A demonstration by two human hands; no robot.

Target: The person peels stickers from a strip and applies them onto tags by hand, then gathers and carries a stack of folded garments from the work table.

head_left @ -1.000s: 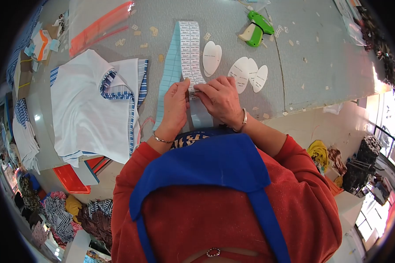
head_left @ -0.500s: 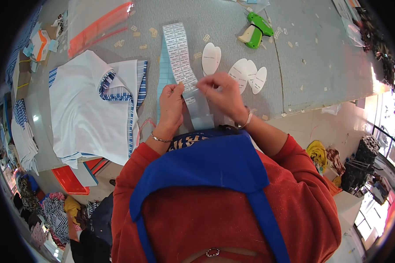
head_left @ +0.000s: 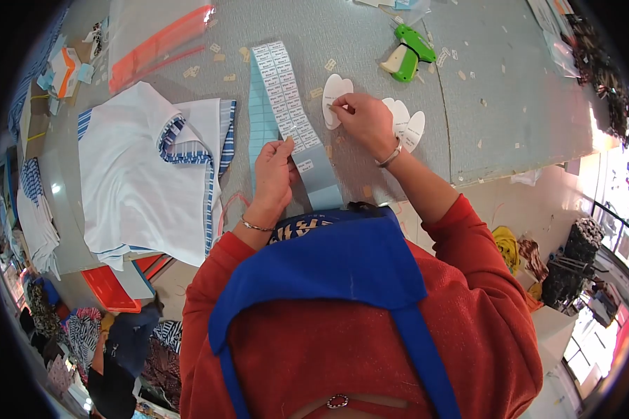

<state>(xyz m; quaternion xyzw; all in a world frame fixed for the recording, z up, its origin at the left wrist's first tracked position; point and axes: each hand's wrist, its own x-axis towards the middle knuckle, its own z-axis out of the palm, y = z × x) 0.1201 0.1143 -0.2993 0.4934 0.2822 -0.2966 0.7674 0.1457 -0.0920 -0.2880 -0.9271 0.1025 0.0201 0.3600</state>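
Note:
My left hand (head_left: 274,171) pinches the edge of a long strip of printed stickers (head_left: 284,94), low on the strip. A bare grey-blue stretch of its backing (head_left: 321,178), with a lone sticker on it, hangs towards my body. My right hand (head_left: 367,122) is closed in a pinch over a white oval tag (head_left: 337,87). A small sticker seems to be at its fingertips, mostly hidden by them. More white oval tags (head_left: 416,126) lie partly covered behind the right wrist. Beneath the strip is a light blue lined sheet (head_left: 260,115).
A white garment with blue striped trim (head_left: 136,174) lies folded on the grey table (head_left: 489,84) at left. Beyond my right hand sits a green tagging gun (head_left: 409,52). Clear plastic bags with an orange band (head_left: 157,52) lie at the back left; paper scraps dot the table.
My right hand has moved from the sticker strip up and right to the oval tag. My left hand keeps its hold on the strip, whose far end has shifted slightly left.

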